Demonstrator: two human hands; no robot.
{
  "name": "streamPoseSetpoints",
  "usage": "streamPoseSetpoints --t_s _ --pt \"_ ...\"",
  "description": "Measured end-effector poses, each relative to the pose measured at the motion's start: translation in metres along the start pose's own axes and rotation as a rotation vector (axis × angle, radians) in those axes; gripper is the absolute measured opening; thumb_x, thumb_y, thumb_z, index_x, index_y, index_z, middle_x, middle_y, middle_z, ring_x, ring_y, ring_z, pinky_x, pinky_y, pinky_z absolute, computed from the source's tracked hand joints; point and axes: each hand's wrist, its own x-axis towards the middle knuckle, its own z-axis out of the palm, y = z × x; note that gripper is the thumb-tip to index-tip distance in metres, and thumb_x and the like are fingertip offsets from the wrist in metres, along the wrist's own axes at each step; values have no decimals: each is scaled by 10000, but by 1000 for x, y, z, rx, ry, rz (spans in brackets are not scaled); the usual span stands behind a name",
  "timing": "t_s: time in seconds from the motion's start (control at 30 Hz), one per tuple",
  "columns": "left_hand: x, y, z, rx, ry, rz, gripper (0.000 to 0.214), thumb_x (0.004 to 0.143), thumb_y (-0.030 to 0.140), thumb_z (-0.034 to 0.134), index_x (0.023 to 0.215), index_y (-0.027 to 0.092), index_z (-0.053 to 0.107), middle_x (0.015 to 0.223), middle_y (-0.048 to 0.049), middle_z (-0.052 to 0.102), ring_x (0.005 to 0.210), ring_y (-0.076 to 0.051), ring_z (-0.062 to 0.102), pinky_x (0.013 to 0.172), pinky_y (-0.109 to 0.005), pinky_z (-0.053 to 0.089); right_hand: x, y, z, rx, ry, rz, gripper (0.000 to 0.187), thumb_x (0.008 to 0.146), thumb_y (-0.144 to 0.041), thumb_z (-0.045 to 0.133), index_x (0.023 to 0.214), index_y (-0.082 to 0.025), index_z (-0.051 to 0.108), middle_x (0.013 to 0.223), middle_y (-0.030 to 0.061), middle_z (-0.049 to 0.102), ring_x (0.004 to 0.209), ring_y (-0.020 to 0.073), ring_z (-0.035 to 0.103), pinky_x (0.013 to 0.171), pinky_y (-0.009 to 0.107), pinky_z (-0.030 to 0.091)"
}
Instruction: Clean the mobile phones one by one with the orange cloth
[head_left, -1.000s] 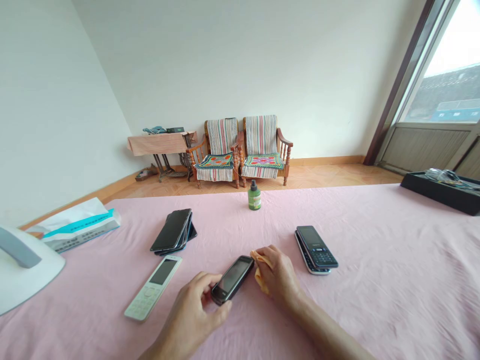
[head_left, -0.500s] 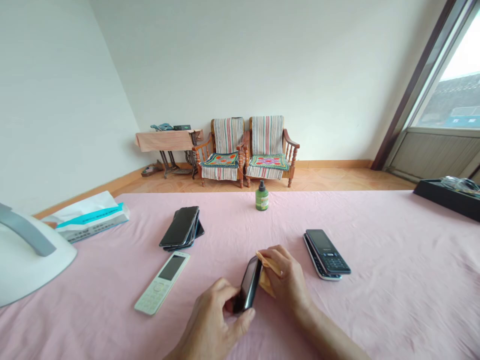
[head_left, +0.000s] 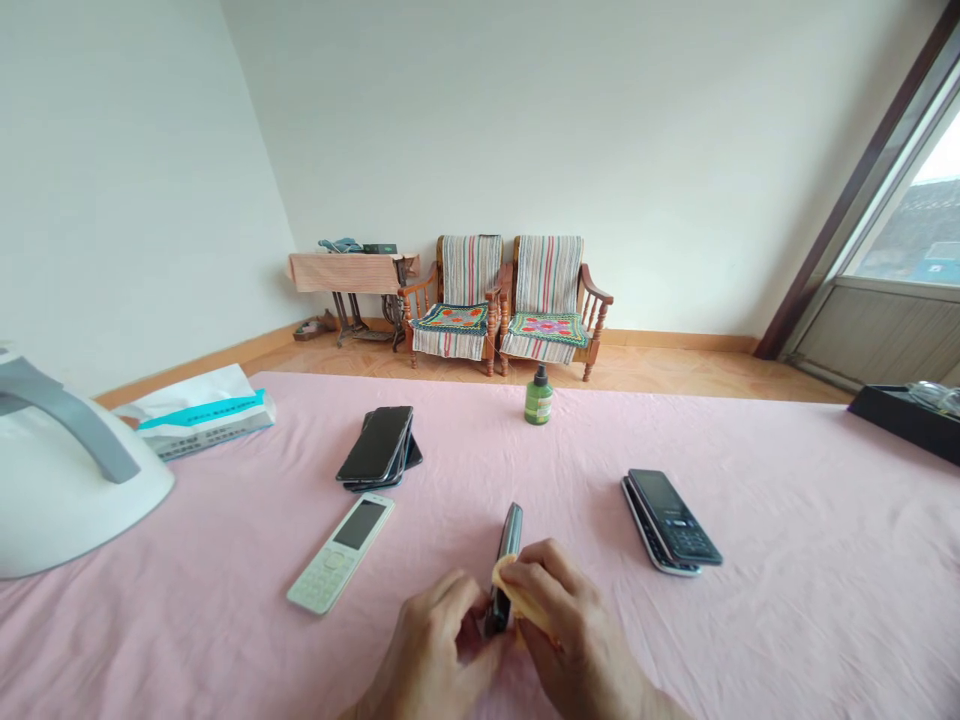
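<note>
Change: the dark phone [head_left: 508,545], screen-up and nearly flat a second ago, now stands on its long edge, far end pointing to 12 o'clock.
Effect: its narrow side now faces up, and the yellow cloth [head_left: 507,582] has shifted from its far end to its near end.
Left hand [head_left: 431,645]: fingers closed on the phone's near end, from 9 o'clock.
Right hand [head_left: 577,640]: pinches the cloth against the phone, from 3 o'clock.
Location: low centre of the pink tablecloth [head_left: 787,560].
Neighbours: white keypad phone [head_left: 341,552] at 9 o'clock, near; stacked smartphones [head_left: 379,445] at 10 o'clock; two dark keypad phones [head_left: 671,518] at 2 o'clock; green bottle [head_left: 538,397] at 12 o'clock, by the far table edge.
Open room: bare cloth from 3 to 5 o'clock; black tray [head_left: 900,420] well apart at the right edge.
</note>
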Motion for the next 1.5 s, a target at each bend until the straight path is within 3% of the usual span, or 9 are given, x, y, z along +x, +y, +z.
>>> streamPoseSetpoints --t_s 0.1,0.33,0.53,0.63,0.87,1.13,1.3,1.4,1.5 --pt "-3 -5 3 39 47 59 103 752 115 565 676 182 544 622 19 557 542 -111 551 499 -194 388 8 1 -1 9 -22 -12 330 803 7 431 998 -201 596 918 55 531 821 145 546 725 249 467" --pt "-3 -1 0 87 66 95 106 749 120 580 665 178 550 606 18 551 522 -106 556 493 -187 407 29 26 -13 -66 113 91 366 760 56 423 923 -206 620 869 29 538 753 129 552 670 241 454" --pt "-3 -3 0 -5 92 71 160 759 101 556 625 179 516 596 24 548 510 -93 554 486 -168 410 2 1 4 10 9 -19 319 810 -1 419 989 -203 588 916 54 541 823 144 552 725 248 475" --pt "-3 -2 0 -19 97 68 150 749 92 558 633 178 522 596 27 554 519 -94 563 499 -166 416 6 1 3 -6 -15 -58 340 773 12 439 992 -198 593 919 57 544 844 151 549 740 250 475" --pt "-2 -3 0 10 62 30 122 763 127 564 654 174 539 625 16 577 539 -97 578 515 -169 427 36 32 -14 -78 177 40 380 722 41 422 932 -204 623 872 28 550 776 130 560 694 234 468" --pt "-2 -4 0 -36 85 16 113 766 136 559 665 185 545 608 26 598 529 -102 580 507 -171 433 6 1 4 10 16 -35 354 773 19 414 976 -199 606 916 47 549 837 130 561 735 222 470" --pt "-1 -3 0 8 91 6 118 737 136 576 637 179 532 598 22 599 514 -101 576 498 -170 433 34 25 -7 -59 238 193 224 764 -60 477 855 -182 642 835 32 602 745 131 596 662 215 467" --pt "-1 -3 0 6 80 -5 120 753 153 572 643 178 530 606 18 605 520 -102 580 501 -168 438 48 42 -10 -104 222 352 197 833 -179 462 780 -162 651 677 19 622 600 128 593 534 200 439" --pt "-1 -4 0 -1 79 -9 121 764 160 566 651 179 528 608 19 600 526 -104 582 508 -170 442 47 50 -11 -141 159 392 229 799 -132 450 687 -158 648 551 -2 590 490 117 555 448 184 377"
